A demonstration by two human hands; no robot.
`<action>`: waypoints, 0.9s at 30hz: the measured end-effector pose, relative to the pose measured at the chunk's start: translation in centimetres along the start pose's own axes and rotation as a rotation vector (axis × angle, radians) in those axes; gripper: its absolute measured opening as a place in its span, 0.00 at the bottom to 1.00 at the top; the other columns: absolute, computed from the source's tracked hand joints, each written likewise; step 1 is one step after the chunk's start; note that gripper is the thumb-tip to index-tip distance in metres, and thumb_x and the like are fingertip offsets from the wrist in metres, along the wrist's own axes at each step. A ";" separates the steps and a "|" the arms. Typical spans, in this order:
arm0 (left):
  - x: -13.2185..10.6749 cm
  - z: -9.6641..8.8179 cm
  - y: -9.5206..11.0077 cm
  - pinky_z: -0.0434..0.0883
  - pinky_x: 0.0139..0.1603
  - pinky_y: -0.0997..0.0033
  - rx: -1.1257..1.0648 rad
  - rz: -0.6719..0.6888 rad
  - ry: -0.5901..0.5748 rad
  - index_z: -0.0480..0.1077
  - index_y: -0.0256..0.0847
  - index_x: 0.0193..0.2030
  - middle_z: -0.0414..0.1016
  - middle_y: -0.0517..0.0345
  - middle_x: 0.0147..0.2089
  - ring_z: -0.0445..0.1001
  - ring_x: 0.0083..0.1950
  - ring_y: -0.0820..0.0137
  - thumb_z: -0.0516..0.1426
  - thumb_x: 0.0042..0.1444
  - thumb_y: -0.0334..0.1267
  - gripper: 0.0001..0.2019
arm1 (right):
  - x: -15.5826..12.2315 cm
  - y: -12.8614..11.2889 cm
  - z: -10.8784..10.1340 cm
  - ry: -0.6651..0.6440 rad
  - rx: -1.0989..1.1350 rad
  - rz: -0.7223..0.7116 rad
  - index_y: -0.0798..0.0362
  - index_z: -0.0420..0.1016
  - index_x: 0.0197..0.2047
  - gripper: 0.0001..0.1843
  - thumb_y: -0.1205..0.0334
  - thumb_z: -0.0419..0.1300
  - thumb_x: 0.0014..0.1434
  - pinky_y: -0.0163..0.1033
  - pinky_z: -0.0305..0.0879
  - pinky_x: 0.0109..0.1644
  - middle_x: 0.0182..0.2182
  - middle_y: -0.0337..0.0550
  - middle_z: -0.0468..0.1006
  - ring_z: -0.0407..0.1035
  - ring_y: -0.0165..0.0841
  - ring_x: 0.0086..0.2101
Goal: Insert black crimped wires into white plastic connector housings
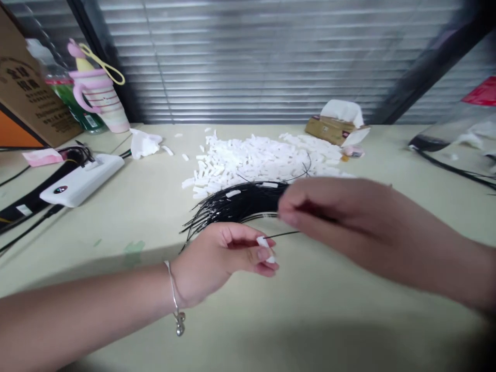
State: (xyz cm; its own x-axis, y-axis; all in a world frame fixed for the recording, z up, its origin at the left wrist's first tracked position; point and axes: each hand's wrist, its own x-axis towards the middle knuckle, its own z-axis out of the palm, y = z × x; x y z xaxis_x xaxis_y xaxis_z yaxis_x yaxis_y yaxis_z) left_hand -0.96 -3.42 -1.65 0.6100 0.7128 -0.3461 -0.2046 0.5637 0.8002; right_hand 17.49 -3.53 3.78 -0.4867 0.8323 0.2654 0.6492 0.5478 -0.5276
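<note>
Pinching white sleeve (263,243) in left hand (217,263), hands apart; right hand (349,227) hides end of black wire (282,234)

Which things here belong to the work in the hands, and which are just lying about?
Part of the work:
left hand holding a small white piece
right hand pinching a black wire
bundle of black wires
pile of white pieces

Lying about:
pink-and-white cup
tissue box
cardboard box
crumpled tissue
</note>
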 end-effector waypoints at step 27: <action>-0.3 0.2 0.2 0.73 0.34 0.79 0.187 0.000 -0.004 0.75 0.33 0.26 0.76 0.60 0.25 0.75 0.28 0.77 0.66 0.46 0.34 0.06 | -2.8 0.3 1.8 0.055 -0.116 -0.129 0.56 0.69 0.25 0.09 0.74 0.54 0.55 0.30 0.56 0.27 0.23 0.35 0.67 0.61 0.23 0.24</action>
State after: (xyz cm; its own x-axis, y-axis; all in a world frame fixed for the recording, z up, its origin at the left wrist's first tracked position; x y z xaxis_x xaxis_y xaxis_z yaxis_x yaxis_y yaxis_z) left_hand -1.02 -3.63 -1.31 0.6129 0.7111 -0.3446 -0.0591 0.4761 0.8774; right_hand 18.06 -5.86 1.41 -0.5395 0.7564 0.3698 0.6482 0.6535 -0.3910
